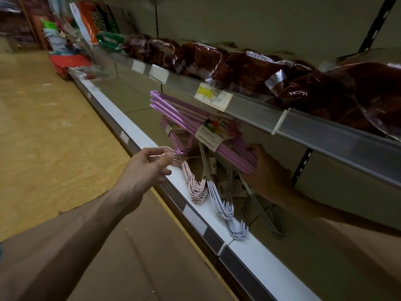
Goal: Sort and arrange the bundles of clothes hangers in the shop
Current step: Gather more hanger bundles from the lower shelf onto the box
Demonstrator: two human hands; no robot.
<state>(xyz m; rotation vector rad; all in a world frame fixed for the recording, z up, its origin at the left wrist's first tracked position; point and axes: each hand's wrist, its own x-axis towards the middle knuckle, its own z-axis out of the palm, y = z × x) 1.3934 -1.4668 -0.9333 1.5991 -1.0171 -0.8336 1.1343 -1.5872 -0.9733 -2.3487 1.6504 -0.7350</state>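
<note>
The left hand (152,162) is hovering with loose, empty fingers just left of the pink wire hanger bundle (191,181), whose hooks are overhanging the lower shelf (260,253) edge. Right of that bundle, white wire hangers (223,205) are lying hooks outward. Further right and above, the right hand (263,168) is gripping the purple hanger bundle (204,127) by its end. Probably best: be lowering it flat beside the pink ones, hooks aligned, without snagging.

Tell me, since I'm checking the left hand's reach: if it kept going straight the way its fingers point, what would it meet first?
Most likely the pale pink hanger bundle on the lower shelf edge; the left hand has its fingertips right at its hooks, though depth makes contact unclear.
</note>
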